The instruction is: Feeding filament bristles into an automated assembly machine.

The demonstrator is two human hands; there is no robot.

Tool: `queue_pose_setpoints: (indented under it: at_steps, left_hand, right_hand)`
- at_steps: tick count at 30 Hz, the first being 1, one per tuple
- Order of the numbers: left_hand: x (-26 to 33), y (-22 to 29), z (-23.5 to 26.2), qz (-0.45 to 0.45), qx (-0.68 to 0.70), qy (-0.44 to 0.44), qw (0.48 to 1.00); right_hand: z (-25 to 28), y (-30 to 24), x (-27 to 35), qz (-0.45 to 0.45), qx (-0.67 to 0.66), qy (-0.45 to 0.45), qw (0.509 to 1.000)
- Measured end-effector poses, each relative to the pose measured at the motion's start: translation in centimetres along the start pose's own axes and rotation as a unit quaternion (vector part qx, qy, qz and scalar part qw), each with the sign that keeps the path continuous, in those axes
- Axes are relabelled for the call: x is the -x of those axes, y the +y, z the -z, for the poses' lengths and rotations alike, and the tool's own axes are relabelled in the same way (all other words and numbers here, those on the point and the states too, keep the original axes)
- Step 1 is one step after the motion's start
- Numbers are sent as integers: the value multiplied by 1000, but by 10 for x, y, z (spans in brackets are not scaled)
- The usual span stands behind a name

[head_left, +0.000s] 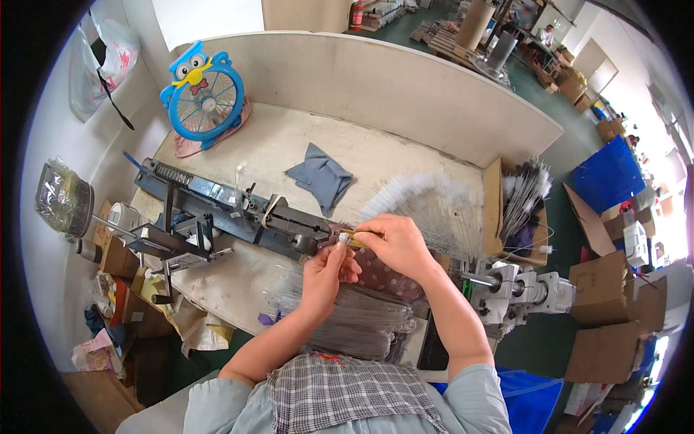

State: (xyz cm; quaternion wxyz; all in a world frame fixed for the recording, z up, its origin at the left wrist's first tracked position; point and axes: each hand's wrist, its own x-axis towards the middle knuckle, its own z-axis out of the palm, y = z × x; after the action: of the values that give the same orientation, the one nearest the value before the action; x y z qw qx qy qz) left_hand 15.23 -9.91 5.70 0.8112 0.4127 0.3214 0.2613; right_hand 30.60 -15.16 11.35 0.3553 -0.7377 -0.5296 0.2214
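My left hand [327, 277] is closed, its thumb and fingers pinched together beside the end of a long metal bench fixture [224, 210]. A small white piece shows at the thumb tip; I cannot tell whether it is held or wrapped round the thumb. Close by on the right, my right hand [396, 246] grips a small yellow piece [352, 237] between thumb and fingers. Under my forearms lies a thick bundle of thin grey wires [354, 318]. A brown dotted cloth [387, 278] is partly covered by my right arm. Beyond it fan out several white-tipped wire brushes [412, 195].
A grey cloth [322, 177] and a blue cartoon-faced fan [206, 101] rest farther back, before a low partition [376, 87]. At right stand a cardboard box [493, 206] of wire brushes and a metal machine [517, 289]. A lever-type frame [170, 239] stands left.
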Motion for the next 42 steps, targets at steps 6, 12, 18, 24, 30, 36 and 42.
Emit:
queue_pose_setpoints:
  at_steps: [6, 12, 18, 24, 30, 36, 42]
  left_hand:
    - [0, -2, -2, -10, 12, -6, 1000]
    - [-1, -3, -3, -14, 28, 8, 999]
    - [-2, -5, -4, -25, 22, 19, 999]
    - [-2, -4, -3, -30, 19, 18, 999]
    - [-2, -5, 1, -30, 29, -4, 999]
    - [-2, 2, -3, 8, 47, -25, 999]
    - [0, 2, -8, 37, 216, 7, 976]
  right_hand:
    - [1, 1, 2, 0, 9, -2, 1000]
    - [4, 8, -2, -40, -79, -38, 995]
    - [6, 16, -7, -55, -110, -72, 990]
    - [10, 15, -7, -55, -141, -101, 983]
    - [11, 17, -8, -38, -148, -108, 982]
    - [13, 12, -8, -69, -142, -130, 979]
    - [-6, -7, 14, 34, 64, 45, 996]
